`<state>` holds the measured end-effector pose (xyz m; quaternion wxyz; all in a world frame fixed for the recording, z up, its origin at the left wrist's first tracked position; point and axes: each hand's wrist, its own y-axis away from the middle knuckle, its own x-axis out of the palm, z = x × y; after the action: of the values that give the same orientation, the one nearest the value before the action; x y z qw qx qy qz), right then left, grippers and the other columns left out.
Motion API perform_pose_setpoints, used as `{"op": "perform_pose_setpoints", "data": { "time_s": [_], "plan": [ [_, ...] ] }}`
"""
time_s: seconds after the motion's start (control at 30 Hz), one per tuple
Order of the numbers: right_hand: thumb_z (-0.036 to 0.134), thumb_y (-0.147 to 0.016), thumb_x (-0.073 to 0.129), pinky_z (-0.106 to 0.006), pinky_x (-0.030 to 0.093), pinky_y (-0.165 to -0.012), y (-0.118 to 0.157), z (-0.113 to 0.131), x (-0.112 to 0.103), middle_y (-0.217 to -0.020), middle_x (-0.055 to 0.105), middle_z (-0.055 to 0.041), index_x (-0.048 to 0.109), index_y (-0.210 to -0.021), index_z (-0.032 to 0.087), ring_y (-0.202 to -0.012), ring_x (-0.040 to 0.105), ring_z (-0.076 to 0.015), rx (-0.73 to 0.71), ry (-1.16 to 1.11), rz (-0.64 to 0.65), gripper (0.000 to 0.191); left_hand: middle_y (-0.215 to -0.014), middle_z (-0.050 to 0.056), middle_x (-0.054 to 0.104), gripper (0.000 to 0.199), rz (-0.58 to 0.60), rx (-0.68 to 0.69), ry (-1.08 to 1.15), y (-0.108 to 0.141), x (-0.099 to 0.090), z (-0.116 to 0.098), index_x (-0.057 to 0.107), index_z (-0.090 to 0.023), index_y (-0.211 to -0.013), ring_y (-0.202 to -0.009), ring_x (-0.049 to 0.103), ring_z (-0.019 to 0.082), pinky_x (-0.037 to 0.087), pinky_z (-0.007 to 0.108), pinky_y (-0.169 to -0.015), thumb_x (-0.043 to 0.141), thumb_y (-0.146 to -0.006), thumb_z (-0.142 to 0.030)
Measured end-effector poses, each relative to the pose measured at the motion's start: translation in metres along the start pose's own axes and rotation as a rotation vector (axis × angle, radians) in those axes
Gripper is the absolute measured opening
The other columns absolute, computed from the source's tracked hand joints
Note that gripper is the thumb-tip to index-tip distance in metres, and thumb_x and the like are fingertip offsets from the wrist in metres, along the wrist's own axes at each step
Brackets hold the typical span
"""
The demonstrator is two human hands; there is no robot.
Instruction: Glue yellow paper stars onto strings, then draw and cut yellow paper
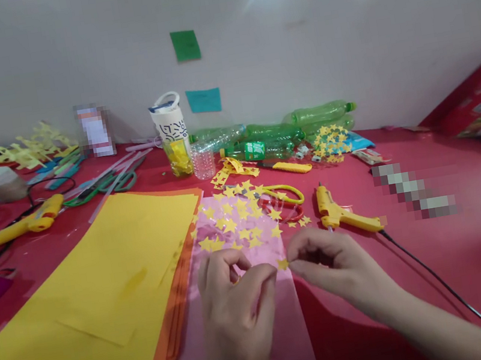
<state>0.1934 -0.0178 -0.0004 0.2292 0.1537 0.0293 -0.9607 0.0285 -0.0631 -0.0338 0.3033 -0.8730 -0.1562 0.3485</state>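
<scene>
A small yellow paper star (pixel 282 264) is pinched between the thumb and finger of my right hand (pixel 333 262). Just to its left, my left hand (pixel 241 314) has its thumb and finger pressed together close to the star; whatever they hold is too small to make out. Both hands are above a pink sheet (pixel 287 331). Beyond them, several loose yellow stars (pixel 241 209) are scattered over the sheet's far part. Yellow paper sheets (pixel 81 302) lie on orange ones to the left.
A yellow glue gun (pixel 346 215) with a black cord lies right; another (pixel 28 223) lies left. Yellow- and red-handled scissors (pixel 286 194) lie behind the stars. Green bottles (pixel 274 133), a tumbler (pixel 171 130) and a yellow cutter (pixel 292 167) are along the back.
</scene>
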Motion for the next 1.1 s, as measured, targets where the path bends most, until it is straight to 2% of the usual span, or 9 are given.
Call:
{"op": "perform_pose_setpoints", "data": {
  "time_s": [0.07,0.17,0.4,0.53,0.63,0.77,1.1],
  "plan": [
    [0.018,-0.078,0.055,-0.023,0.035,-0.054,0.001,0.001,0.000,-0.071,0.058,0.0008,0.057,-0.073,0.020,-0.063,0.049,-0.0116,-0.022,0.004,-0.043,0.006,-0.085,0.003,0.045,0.016,0.004,0.008,-0.011,0.000,0.000,0.000,0.070,-0.022,-0.081,-0.079,0.044,0.017,0.038,0.033,-0.068,0.064,-0.077,-0.007],
    [0.017,-0.078,0.054,-0.024,0.038,-0.057,0.004,0.003,0.000,-0.084,0.066,-0.0025,0.058,-0.074,0.020,-0.071,0.055,-0.0140,-0.030,0.000,-0.037,0.007,-0.084,0.003,0.045,0.016,-0.006,0.032,-0.012,-0.001,0.000,0.000,0.070,-0.021,-0.080,-0.078,0.044,0.016,0.038,0.033,-0.069,0.064,-0.076,-0.006],
    [0.016,-0.080,0.054,-0.025,0.041,-0.058,0.009,0.002,-0.002,-0.082,0.065,-0.0026,0.059,-0.078,0.020,-0.073,0.057,-0.0146,-0.086,0.015,-0.011,0.007,-0.085,0.003,0.047,0.017,-0.019,0.011,-0.005,-0.003,-0.001,0.000,0.069,-0.022,-0.082,-0.078,0.044,0.016,0.038,0.033,-0.068,0.063,-0.077,-0.007],
    [0.015,-0.081,0.053,-0.025,0.040,-0.058,0.008,0.003,-0.004,-0.091,0.065,-0.0041,0.057,-0.077,0.020,-0.075,0.057,-0.0146,-0.119,0.016,-0.061,0.007,-0.086,0.003,0.047,0.020,0.001,0.008,-0.021,-0.003,-0.002,-0.001,0.069,-0.025,-0.084,-0.078,0.044,0.017,0.037,0.033,-0.067,0.063,-0.077,-0.007],
    [0.012,-0.078,0.054,-0.025,0.039,-0.058,0.005,0.004,-0.003,-0.082,0.060,-0.0019,0.057,-0.074,0.020,-0.072,0.054,-0.0140,-0.136,0.049,-0.046,0.010,-0.086,0.003,0.047,0.020,0.001,0.013,-0.028,-0.002,-0.002,-0.001,0.069,-0.025,-0.083,-0.078,0.044,0.017,0.038,0.034,-0.067,0.062,-0.077,-0.007],
    [0.009,-0.075,0.053,-0.023,0.033,-0.053,0.002,0.004,0.001,-0.068,0.051,0.0021,0.056,-0.069,0.019,-0.059,0.044,-0.0106,-0.059,0.039,0.024,0.011,-0.086,0.003,0.047,0.020,0.014,0.027,-0.017,-0.002,-0.001,-0.002,0.069,-0.024,-0.083,-0.078,0.045,0.017,0.039,0.033,-0.066,0.061,-0.078,-0.006],
    [0.012,-0.074,0.051,-0.023,0.035,-0.057,-0.002,-0.001,0.004,-0.066,0.050,0.0027,0.053,-0.067,0.018,-0.063,0.045,-0.0112,-0.006,0.037,-0.011,0.010,-0.085,0.003,0.048,0.018,0.002,0.047,-0.017,-0.002,0.000,-0.004,0.067,-0.021,-0.081,-0.078,0.045,0.017,0.039,0.033,-0.068,0.061,-0.077,-0.005]
  ]
}}
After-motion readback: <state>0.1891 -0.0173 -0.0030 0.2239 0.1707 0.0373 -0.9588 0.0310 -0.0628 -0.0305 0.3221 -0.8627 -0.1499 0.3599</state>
